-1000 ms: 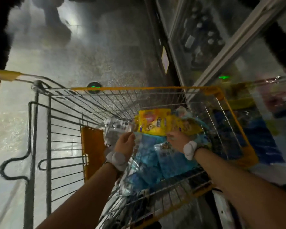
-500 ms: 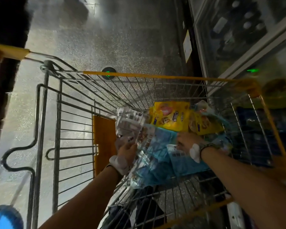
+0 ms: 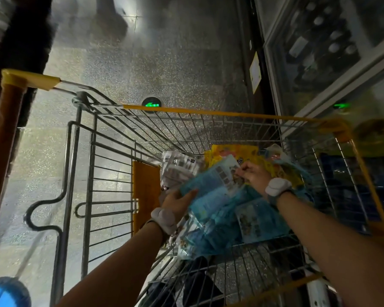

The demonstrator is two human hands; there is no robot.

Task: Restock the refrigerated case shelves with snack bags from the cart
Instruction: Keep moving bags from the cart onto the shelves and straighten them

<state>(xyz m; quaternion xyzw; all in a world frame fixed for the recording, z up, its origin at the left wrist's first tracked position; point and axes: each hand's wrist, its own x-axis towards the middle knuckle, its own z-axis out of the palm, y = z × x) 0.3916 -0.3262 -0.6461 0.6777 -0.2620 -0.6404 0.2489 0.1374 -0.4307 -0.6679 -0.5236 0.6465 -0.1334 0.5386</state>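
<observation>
Held bag: a flat blue plastic snack bag with a pale printed panel, lifted above the pile inside the cart; motion-blurred, its long axis slanting from lower left up to upper right.
Left hand: under the bag's lower left edge, thumb on top, fingers curled beneath it.
Right hand: at the bag's upper right corner, fingers pinching the edge.
Pile: more blue snack bags lie overlapping beneath; yellow snack bags behind them; grey-white printed bags to the left, touching the blue ones.
Cart: silver wire shopping cart with yellow rim; its walls rise on every side of the pile, the top open.
Surroundings: speckled grey floor to the left and ahead; glass-doored refrigerated case just beside the cart's right side.
</observation>
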